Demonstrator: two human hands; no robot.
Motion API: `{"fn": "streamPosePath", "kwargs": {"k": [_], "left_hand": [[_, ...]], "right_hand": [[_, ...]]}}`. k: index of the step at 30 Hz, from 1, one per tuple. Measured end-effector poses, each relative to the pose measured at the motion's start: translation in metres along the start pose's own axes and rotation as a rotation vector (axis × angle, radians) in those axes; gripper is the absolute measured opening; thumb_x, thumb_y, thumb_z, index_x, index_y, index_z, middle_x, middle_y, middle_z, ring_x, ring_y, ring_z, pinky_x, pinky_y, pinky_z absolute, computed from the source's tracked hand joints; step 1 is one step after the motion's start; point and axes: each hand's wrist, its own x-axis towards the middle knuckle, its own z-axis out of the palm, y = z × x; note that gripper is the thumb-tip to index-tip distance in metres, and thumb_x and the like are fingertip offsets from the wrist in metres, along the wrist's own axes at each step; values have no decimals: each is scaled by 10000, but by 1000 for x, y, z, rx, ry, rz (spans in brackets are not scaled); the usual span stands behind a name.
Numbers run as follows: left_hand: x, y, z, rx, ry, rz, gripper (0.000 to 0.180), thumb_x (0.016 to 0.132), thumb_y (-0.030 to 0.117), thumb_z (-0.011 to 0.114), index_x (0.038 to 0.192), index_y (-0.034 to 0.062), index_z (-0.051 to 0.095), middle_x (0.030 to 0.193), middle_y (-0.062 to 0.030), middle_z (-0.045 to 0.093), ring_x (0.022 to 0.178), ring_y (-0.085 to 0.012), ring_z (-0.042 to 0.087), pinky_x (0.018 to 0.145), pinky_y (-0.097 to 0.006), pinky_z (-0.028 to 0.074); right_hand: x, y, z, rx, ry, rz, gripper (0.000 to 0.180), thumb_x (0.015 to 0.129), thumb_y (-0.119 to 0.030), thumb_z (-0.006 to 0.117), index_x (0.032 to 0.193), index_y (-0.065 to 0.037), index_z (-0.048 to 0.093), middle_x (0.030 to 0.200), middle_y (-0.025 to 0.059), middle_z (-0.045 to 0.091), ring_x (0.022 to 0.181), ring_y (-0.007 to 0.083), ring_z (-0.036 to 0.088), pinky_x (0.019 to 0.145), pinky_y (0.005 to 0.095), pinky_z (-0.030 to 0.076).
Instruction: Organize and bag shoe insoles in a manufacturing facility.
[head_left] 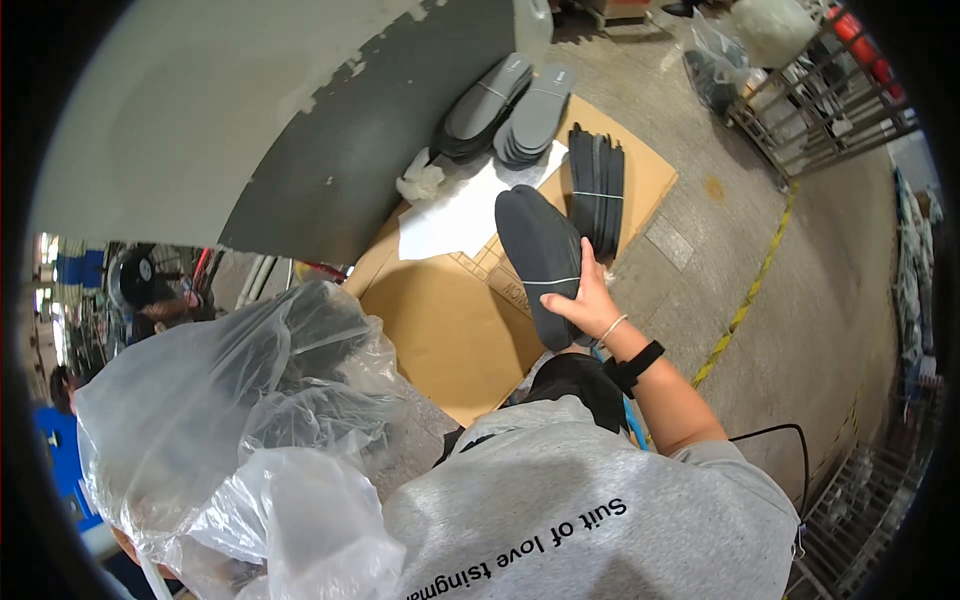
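My right hand (588, 303) is closed round a bundle of black insoles (535, 245), thumb on the top face and fingers along the far edge. A thin pale band crosses the bundle. It is held tilted above a cardboard sheet (430, 310). Just beyond the hand, another banded stack of black insoles (596, 190) stands on edge on the cardboard. Farther back lie two banded bundles of grey-topped insoles, one on the left (490, 98) and one on the right (537, 115). My left hand does not show; a large clear plastic bag (230, 390) fills the lower left.
White paper (450, 215) and a crumpled pale wad (421, 178) lie on the cardboard. A large grey panel (380, 130) rises at the left. At far right stands a metal rack cart (820, 100); yellow floor tape (745, 310) runs across the floor.
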Motion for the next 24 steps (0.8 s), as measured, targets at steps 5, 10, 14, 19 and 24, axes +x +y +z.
{"fn": "streamPosePath", "kwargs": {"k": [5, 10, 14, 19, 24], "left_hand": [[-46, 21, -67, 31, 168, 27, 435, 817, 315, 438, 1086, -25, 474, 958, -154, 566, 823, -235, 572, 708, -336, 489], [-100, 34, -123, 61, 334, 19, 434, 816, 313, 441, 1087, -24, 475, 959, -154, 566, 824, -234, 572, 711, -335, 488], [-134, 33, -157, 64, 443, 6, 432, 815, 312, 444, 1087, -23, 476, 959, -153, 566, 825, -234, 572, 713, -335, 487], [-172, 20, -190, 52, 562, -17, 430, 815, 310, 448, 1087, -22, 477, 960, -153, 567, 827, -233, 571, 716, -334, 486], [-169, 6, -129, -77, 811, -22, 417, 797, 283, 493, 1088, -16, 481, 962, -139, 571, 853, -225, 563, 749, -328, 471]], "right_hand": [[2, -19, 47, -326, -81, -4, 1085, 565, -352, 698, 1350, -49, 14, 1180, 298, 313, 1089, 434, 349, 945, 473, 274], [4, 0, 87, -582, -306, 15, 1070, 606, -378, 701, 1357, -62, 6, 1216, 293, 280, 1145, 421, 300, 974, 466, 230], [5, -7, 100, -663, -347, 34, 1022, 655, -348, 678, 1358, -57, -3, 1245, 293, 257, 1149, 420, 290, 982, 464, 209], [5, 7, 97, -641, -284, -69, 934, 668, -318, 665, 1349, -46, 85, 1248, 276, 269, 1146, 413, 302, 975, 459, 226], [2, 2, 89, -578, -234, -193, 793, 681, -237, 646, 1299, -3, 207, 1215, 272, 319, 1117, 410, 335, 944, 440, 288]]}}
